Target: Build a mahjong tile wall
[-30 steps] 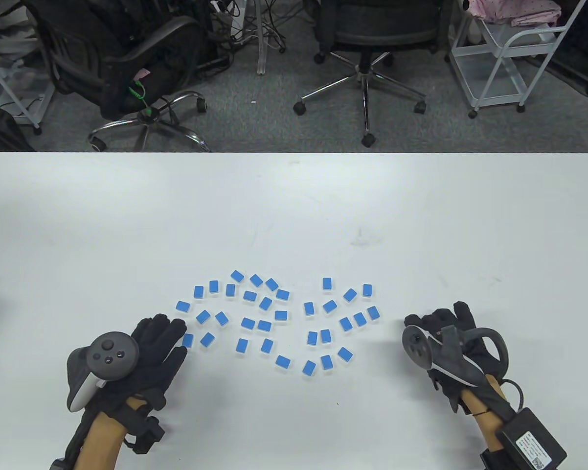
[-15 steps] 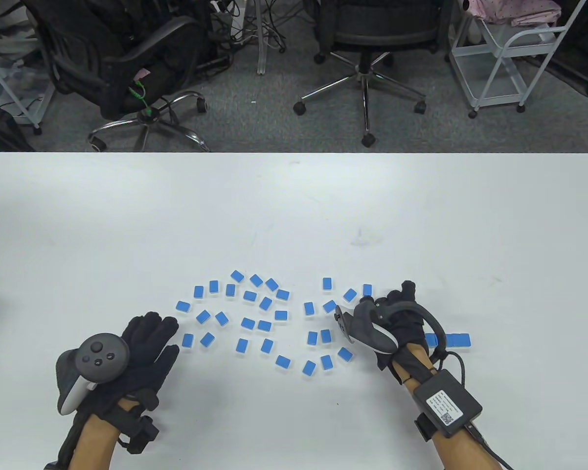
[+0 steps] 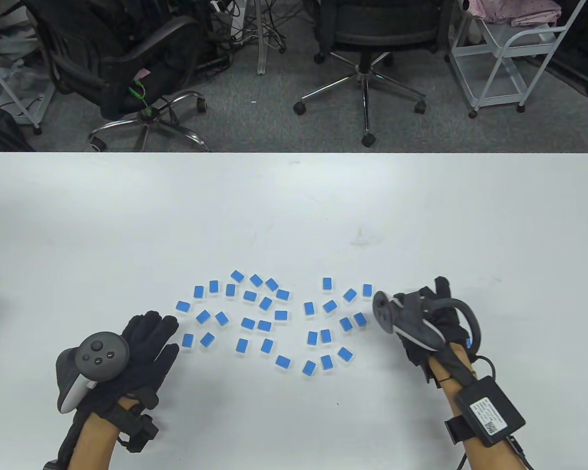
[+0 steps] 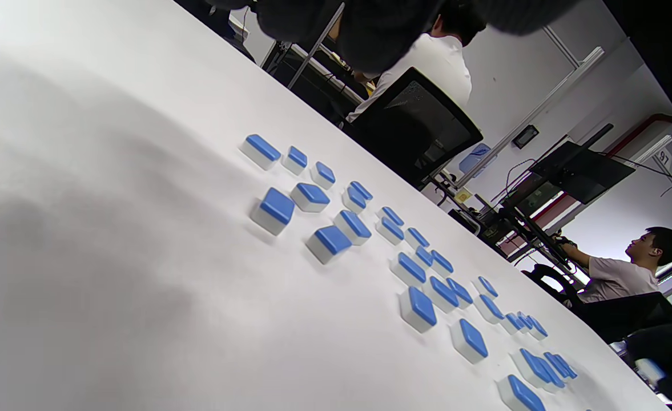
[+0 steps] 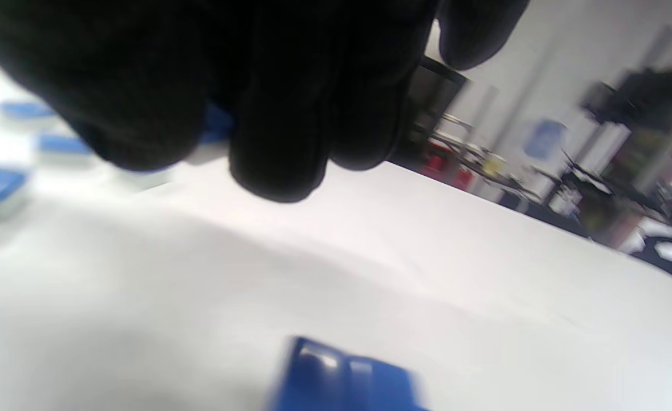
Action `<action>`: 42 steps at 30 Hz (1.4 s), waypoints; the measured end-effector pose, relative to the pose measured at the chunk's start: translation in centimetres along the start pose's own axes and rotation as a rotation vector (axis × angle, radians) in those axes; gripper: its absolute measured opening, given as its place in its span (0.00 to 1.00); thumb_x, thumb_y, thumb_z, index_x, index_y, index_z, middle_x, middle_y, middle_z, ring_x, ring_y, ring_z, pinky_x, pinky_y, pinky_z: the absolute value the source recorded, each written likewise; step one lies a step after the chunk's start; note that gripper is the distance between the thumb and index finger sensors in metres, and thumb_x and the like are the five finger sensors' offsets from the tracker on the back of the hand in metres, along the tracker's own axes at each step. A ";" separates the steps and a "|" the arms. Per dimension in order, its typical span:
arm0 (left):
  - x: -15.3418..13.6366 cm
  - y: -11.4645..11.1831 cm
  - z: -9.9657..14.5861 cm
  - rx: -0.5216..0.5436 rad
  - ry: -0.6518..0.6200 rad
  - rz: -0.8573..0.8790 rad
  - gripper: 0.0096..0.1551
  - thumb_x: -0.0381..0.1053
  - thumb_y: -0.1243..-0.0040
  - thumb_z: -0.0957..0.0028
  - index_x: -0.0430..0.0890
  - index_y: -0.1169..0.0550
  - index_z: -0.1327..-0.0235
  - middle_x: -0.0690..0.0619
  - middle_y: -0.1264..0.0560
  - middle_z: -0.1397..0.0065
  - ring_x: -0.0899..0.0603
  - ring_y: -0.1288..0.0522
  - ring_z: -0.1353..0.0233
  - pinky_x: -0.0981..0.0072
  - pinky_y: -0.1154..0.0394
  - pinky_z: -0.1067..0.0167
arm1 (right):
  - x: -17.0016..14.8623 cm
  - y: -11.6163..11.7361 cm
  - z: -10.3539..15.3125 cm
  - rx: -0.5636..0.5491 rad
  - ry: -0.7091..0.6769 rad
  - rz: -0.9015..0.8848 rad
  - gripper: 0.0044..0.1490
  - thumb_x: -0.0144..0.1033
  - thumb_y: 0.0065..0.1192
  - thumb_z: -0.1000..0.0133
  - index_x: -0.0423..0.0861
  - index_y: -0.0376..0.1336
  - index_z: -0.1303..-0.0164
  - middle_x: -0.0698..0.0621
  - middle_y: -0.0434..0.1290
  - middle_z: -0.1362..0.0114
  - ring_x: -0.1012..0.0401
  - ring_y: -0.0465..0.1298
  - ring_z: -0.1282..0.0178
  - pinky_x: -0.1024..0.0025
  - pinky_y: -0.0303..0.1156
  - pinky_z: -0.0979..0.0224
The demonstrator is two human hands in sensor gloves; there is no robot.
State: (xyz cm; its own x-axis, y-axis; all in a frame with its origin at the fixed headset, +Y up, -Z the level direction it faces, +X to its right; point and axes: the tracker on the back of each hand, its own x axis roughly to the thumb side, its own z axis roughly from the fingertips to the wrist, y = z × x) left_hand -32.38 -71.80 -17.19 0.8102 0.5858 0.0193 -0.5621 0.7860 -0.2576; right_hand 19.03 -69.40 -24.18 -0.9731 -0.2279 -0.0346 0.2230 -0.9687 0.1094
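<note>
Several blue-backed mahjong tiles [image 3: 264, 325] lie scattered face down on the white table [image 3: 294, 205]; the left wrist view shows them too, tiles [image 4: 324, 242]. My left hand [image 3: 157, 333] rests flat at their left edge, fingers straight, holding nothing. My right hand [image 3: 436, 293] hovers just right of the scatter. In the right wrist view its curled fingers [image 5: 290, 114] pinch a blue tile [image 5: 217, 123]. A short row of tiles [image 5: 341, 377] lies under that hand; only its blue end [image 3: 468, 342] shows in the table view.
Bare table stretches beyond the tiles up to the far edge. Office chairs [image 3: 367, 34] and a white cart [image 3: 499, 63] stand on the floor behind. People sit at desks in the background of the left wrist view.
My right hand reached left into the tiles' right edge, then drew back right over the short row. The tile at the scatter's right edge has left its spot. The left hand slid slightly back.
</note>
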 end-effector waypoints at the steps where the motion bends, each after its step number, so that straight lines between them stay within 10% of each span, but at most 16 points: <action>1: -0.1 -0.1 -0.1 -0.007 0.004 0.004 0.41 0.70 0.59 0.46 0.58 0.40 0.18 0.50 0.52 0.12 0.37 0.59 0.14 0.30 0.61 0.25 | -1.7 0.2 0.1 0.003 0.040 -0.009 0.36 0.49 0.73 0.60 0.53 0.66 0.40 0.56 0.82 0.43 0.55 0.74 0.27 0.39 0.52 0.15; 9: -0.1 -0.6 -0.4 -0.024 0.014 0.004 0.41 0.70 0.59 0.46 0.58 0.40 0.18 0.50 0.52 0.12 0.37 0.59 0.14 0.30 0.61 0.25 | -8.1 4.9 1.2 0.111 0.126 -0.109 0.36 0.46 0.76 0.61 0.51 0.68 0.41 0.54 0.83 0.47 0.54 0.77 0.32 0.41 0.59 0.18; 42: -0.1 -1.4 -0.5 -0.064 0.012 0.000 0.41 0.70 0.59 0.46 0.58 0.40 0.18 0.50 0.52 0.12 0.37 0.59 0.14 0.30 0.60 0.25 | -4.5 5.6 2.0 0.088 -0.014 0.099 0.35 0.45 0.77 0.62 0.56 0.68 0.42 0.58 0.84 0.48 0.57 0.79 0.34 0.41 0.59 0.18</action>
State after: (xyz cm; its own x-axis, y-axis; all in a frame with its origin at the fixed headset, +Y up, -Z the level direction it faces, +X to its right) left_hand -31.55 -73.04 -17.26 0.8125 0.5829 0.0077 -0.5505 0.7715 -0.3189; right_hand 24.54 -73.60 -21.42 -0.9475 -0.3197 -0.0059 0.3122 -0.9291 0.1984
